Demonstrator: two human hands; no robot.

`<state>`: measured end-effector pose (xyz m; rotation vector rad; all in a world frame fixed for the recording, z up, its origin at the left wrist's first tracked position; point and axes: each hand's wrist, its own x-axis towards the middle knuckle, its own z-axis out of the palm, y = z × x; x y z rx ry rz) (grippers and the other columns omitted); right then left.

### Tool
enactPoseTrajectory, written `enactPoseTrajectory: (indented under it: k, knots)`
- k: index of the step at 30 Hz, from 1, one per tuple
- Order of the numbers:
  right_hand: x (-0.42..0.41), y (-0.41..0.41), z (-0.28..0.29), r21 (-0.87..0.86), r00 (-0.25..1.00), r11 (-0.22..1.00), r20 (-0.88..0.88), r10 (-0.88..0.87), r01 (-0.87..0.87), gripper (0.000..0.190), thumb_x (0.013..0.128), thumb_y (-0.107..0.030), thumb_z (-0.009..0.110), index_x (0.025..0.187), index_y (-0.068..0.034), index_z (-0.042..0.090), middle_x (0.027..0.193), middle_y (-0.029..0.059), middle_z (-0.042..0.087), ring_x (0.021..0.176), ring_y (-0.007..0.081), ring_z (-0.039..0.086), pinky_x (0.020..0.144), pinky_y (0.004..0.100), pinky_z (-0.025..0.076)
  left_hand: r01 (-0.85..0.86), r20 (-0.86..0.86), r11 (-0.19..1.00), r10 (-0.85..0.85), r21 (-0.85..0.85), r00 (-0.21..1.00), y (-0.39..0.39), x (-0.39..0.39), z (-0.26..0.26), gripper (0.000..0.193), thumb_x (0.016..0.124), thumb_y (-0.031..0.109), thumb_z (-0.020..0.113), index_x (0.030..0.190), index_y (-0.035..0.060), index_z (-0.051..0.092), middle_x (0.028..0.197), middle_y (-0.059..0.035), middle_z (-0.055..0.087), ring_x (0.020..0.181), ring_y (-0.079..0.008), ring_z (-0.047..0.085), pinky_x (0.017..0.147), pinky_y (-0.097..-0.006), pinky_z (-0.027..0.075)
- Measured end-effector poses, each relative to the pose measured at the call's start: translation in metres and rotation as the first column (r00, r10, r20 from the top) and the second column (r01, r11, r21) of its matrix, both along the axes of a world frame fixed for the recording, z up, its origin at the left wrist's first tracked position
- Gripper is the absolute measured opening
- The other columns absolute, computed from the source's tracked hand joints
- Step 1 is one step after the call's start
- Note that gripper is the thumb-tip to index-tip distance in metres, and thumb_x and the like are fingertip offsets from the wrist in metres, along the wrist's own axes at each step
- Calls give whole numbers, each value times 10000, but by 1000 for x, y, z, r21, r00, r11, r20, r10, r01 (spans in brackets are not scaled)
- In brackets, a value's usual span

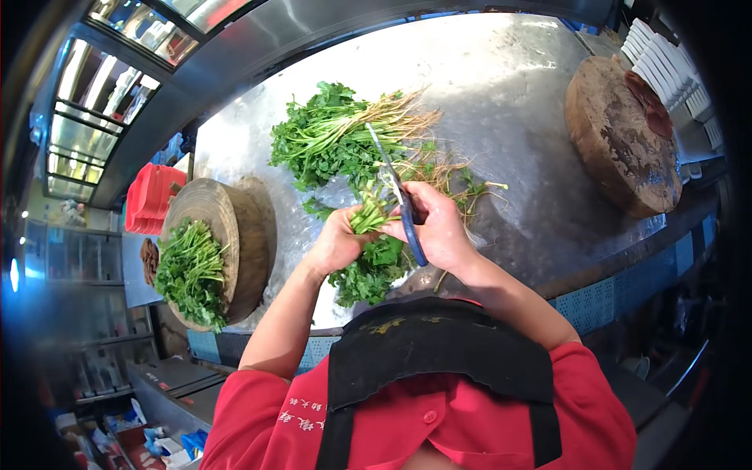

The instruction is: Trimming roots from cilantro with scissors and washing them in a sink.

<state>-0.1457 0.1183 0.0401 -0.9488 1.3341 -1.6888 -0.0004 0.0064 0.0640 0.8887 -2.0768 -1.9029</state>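
Observation:
A bunch of leafy green herbs [370, 270], perhaps cilantro, is gripped around its stems by my left hand [341, 241], leaves hanging toward me. The stem ends point up and away. My right hand [437, 226] holds a pair of scissors [406, 202] with dark blue handles, the blades pointing away beside the stems. Its fingertips also reach the bunch; whether they pinch it I cannot tell. Beyond both hands lies a larger pile of the herbs [335, 135], with pale roots to the right. Loose root trimmings [440, 167] are scattered just past my right hand.
Everything rests on a metal worktable [511, 170]. At left, a round wooden chopping block [249, 247] bears more herbs [191, 270], with red plastic containers [154, 197] behind. Another block [617, 141] with a brown cloth-like item [649, 103] stands right, near stacked white trays [661, 61].

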Motion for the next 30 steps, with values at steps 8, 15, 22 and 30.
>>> enactPoseTrajectory:
  k: [8,15,22,30]
  knots:
    - [-36,6,3,69,997,995,35,-70,68,396,740,38,694,1110,6,556,748,2,592,585,39,523,506,193,427,15,-220,981,28,192,975,-6,27,7,846,762,-191,574,1445,196,258,1156,-12,558,1037,-116,543,814,-269,479]
    - [-46,15,-25,112,989,983,-13,-148,148,404,730,54,701,1108,56,558,762,-7,600,652,54,536,588,202,444,14,-222,931,73,366,972,-1,29,18,1129,722,-223,570,1513,318,-28,1043,-49,567,902,-175,615,728,-280,496]
    - [-104,33,-23,378,794,867,-608,-33,325,380,729,-92,759,1069,4,620,689,84,637,623,119,595,590,305,470,-38,-283,901,176,433,943,-19,54,14,1103,755,-134,600,1501,376,-32,1021,-178,569,781,-153,569,700,-289,474]
    - [-40,31,-9,370,964,929,-244,106,-8,366,771,-41,751,1097,29,601,682,-23,563,591,28,479,498,211,383,122,-504,873,154,472,850,-33,62,7,1255,640,74,849,1492,404,-10,971,-142,557,686,-118,548,674,-289,464]
